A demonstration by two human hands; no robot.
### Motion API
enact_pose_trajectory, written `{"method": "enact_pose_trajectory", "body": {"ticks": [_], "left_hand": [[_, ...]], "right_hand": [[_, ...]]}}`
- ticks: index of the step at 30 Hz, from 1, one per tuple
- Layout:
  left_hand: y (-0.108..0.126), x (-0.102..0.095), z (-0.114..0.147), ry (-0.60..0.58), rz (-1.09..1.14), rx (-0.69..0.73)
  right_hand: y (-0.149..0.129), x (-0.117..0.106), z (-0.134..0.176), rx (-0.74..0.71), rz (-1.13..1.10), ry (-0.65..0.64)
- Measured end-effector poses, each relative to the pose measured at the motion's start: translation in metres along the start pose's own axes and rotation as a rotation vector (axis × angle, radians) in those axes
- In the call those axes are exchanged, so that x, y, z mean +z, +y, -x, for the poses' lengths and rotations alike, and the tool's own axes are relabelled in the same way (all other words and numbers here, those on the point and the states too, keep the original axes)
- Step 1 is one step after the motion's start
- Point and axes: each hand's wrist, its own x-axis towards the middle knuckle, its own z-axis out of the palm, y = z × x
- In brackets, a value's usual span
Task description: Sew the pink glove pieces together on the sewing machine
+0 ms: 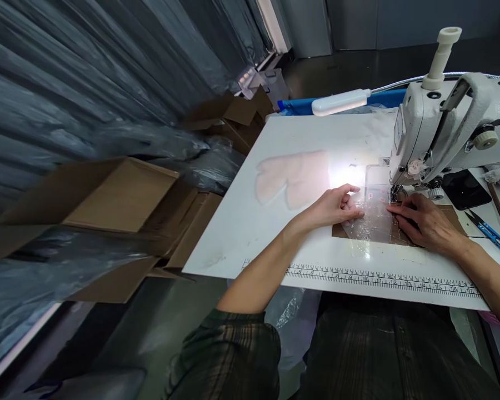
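Observation:
A clear plastic sheet (373, 216) lies on the white sewing table (275, 222), running under the needle of a white sewing machine (445, 128). My left hand (337, 206) rests on the sheet's left edge, fingers curled and pressing it flat. My right hand (425, 222) lies flat on the sheet's right side, fingertips close to the presser foot. A brown piece (400, 236) sits under the sheet.
A pale pink cloth shape (291, 178) lies further left on the table. Blue snips (494, 239) and a black phone (466, 189) sit right of the machine. A lamp (341, 101) shines on the work. Open cardboard boxes (108, 194) and plastic bags stand on the floor left. A printed ruler (379, 276) runs along the table's front edge.

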Motion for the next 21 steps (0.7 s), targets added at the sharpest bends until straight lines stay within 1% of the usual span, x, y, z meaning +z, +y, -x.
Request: {"method": "enact_pose_trajectory", "body": {"ticks": [5, 9, 12, 17, 21], "left_hand": [[0.003, 0.004, -0.003, 0.042, 0.036, -0.061], [0.000, 0.004, -0.004, 0.029, 0.072, -0.030], [-0.005, 0.003, -0.004, 0.017, 0.084, -0.005], [-0.005, 0.002, -0.003, 0.011, 0.019, 0.023], [-0.003, 0.002, -0.001, 0.007, -0.020, 0.009]], "right_hand": [[-0.002, -0.004, 0.001, 0.055, -0.092, -0.001], [-0.002, -0.006, 0.002, 0.067, -0.142, -0.013], [-0.001, -0.007, 0.002, 0.044, -0.133, -0.025], [-0.002, -0.008, 0.002, 0.036, -0.090, -0.044], [-0.007, -0.012, 0.001, 0.041, -0.070, -0.063]]}}
